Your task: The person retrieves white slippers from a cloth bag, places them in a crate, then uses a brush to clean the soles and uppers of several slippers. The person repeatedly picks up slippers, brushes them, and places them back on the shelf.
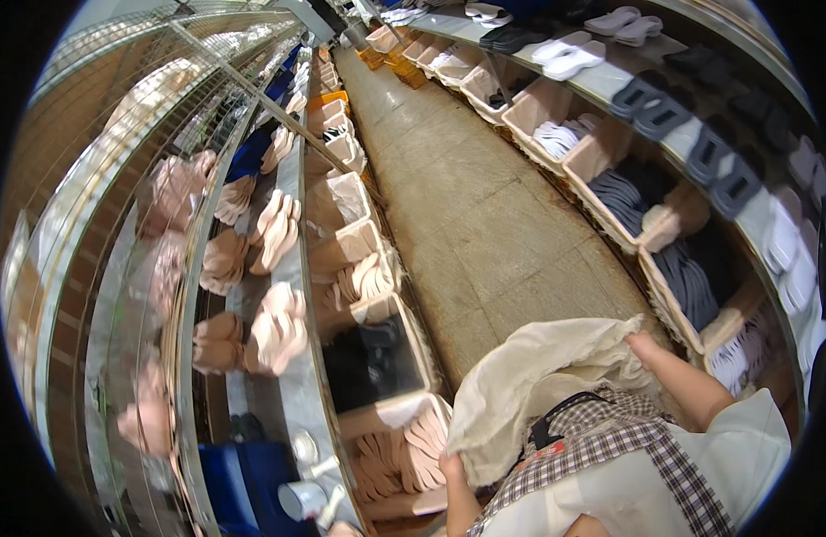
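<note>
A bare concrete aisle floor (484, 206) is seen running from lower centre to the top of the frame, hemmed by bins on both sides. Along its left edge a row of cardboard bins (355, 242) is lined up beneath a metal shelf (292, 268) loaded with pink insoles (277, 231); a wire rack (162, 116) is seen at the far left. Along the right edge, four larger bins of dark and white slippers (623, 197) are counted under an upper shelf (610, 76) carrying paired slippers.

A cream cloth sack (529, 376) is held at lower centre of the frame, above a checked apron (610, 447). The left hand (450, 465) is closed on the sack's lower left edge. The right hand (641, 345) is pushed into folds at the upper right; its grip is hidden and cannot be told. The sack is spread between both hands, just right of a bin of tan insoles (404, 447).
</note>
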Demonstrator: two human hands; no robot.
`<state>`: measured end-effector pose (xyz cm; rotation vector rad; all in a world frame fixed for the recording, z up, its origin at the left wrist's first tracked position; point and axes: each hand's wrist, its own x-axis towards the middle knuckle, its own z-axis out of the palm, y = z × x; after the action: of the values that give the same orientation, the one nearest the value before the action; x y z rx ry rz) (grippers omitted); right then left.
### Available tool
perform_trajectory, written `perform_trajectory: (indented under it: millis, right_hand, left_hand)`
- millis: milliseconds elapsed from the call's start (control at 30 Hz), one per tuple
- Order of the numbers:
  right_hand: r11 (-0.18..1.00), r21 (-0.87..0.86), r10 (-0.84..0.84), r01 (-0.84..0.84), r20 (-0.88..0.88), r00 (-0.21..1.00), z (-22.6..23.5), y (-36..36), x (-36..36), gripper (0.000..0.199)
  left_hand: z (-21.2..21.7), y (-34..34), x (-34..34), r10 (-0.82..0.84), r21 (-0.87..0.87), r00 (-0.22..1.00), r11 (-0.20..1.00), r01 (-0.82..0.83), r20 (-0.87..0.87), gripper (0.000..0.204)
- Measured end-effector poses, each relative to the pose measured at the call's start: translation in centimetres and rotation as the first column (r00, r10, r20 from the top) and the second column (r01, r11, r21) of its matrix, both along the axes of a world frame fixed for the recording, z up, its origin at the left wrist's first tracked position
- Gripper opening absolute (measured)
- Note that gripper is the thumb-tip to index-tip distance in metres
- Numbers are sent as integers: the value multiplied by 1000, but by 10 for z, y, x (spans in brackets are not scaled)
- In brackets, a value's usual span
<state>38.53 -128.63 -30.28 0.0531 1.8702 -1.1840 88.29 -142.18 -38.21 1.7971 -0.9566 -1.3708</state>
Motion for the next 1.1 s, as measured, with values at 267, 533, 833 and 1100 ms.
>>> perform_trajectory:
  millis: [267,533,833,1100]
  right_hand:
    - [883,-117,-452,454,38,891,-82,-231,-113,38]
    - [807,-299,-420,510,316,851,-31,-562,-257,34]
    - [856,-265,-376,443,270,887,-68,-941,-368,34]
    - [849,-442,-275,291,101,956,-16,-1171,-473,32]
  left_hand:
    - [9,-376,-141,-137,-158,990,979,130,-38,14]
    - [1,-541,-182,-116,103,976,990,98,187,29]
    - [-48,-810,-310,-89,307,995,949,69,53,36]
    - [-12,-1254,-514,-76,60,993,995,82,-95,33]
